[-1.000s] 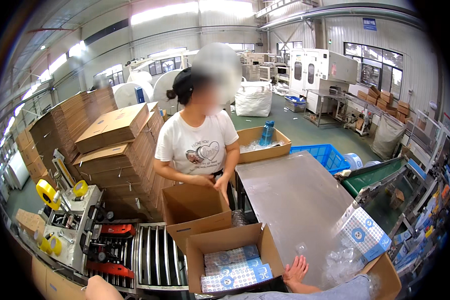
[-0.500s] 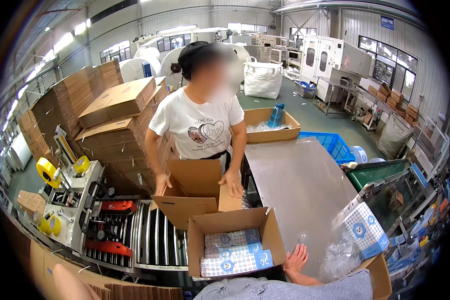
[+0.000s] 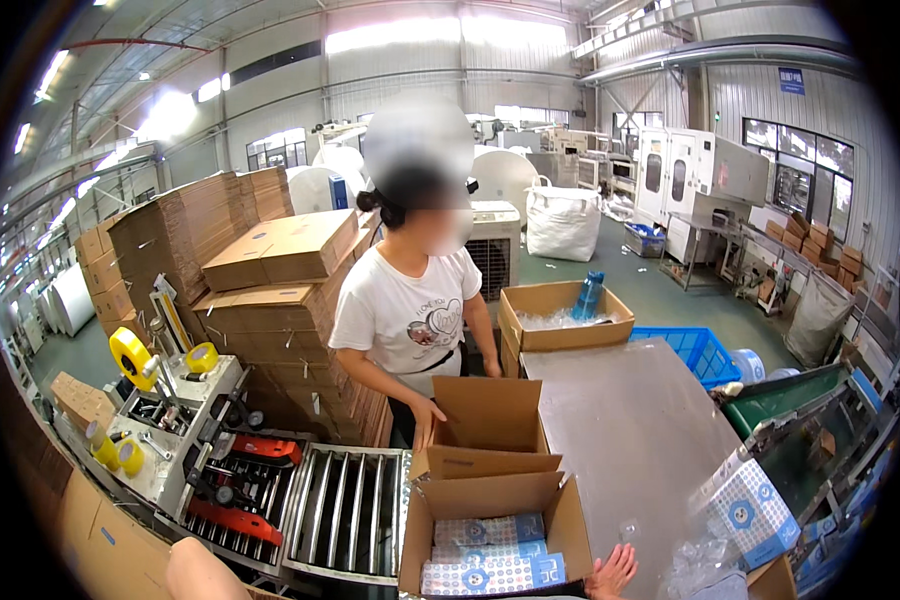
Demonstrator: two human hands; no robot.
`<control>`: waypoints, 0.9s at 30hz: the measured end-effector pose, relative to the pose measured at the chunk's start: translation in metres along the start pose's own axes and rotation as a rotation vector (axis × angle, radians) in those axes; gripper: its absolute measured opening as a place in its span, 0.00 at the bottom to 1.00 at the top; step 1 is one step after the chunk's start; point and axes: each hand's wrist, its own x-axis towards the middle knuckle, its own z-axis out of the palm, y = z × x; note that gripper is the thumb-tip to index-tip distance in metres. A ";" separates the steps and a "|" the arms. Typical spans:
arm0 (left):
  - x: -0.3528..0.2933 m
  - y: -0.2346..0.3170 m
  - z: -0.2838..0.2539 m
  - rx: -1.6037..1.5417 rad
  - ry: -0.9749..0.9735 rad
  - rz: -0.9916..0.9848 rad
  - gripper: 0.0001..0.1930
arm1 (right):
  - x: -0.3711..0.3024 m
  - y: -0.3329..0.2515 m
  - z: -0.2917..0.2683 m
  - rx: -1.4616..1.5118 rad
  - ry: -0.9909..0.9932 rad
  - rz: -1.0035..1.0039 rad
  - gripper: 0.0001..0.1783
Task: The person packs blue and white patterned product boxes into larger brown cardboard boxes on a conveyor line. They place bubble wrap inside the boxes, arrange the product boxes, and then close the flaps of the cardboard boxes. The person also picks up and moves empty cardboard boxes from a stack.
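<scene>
My right hand (image 3: 612, 573) lies with fingers stretched, holding nothing, at the right wall of an open cardboard box (image 3: 418, 540). Inside that box are several white and blue patterned packages (image 3: 478, 574). My left forearm (image 3: 202, 572) shows at the lower left, but the hand itself is out of view. Directly behind the filled box stands a second open carton (image 3: 485, 415). A co-worker in a white shirt (image 3: 395, 310) has a hand (image 3: 426, 422) on that carton's left side. Right of my hand are crumpled clear plastic (image 3: 698, 568) and another patterned package (image 3: 752, 510).
A metal table (image 3: 625, 410) extends on the right, with a carton holding a blue bottle (image 3: 590, 296) at its far end. Left are a roller conveyor (image 3: 345, 505), a taping machine with yellow tape (image 3: 135, 360) and stacked flat cartons (image 3: 280, 250). A blue crate (image 3: 685, 350) stands behind the table.
The view has tilted up, so the scene sits lower. The co-worker has shifted the second carton rightward, close behind the filled box, and turned aside. My right hand stays open beside the filled box.
</scene>
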 end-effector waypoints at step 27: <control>0.010 -0.027 0.018 -0.145 0.133 0.126 0.23 | 0.006 -0.007 -0.005 -0.054 -0.048 0.091 0.38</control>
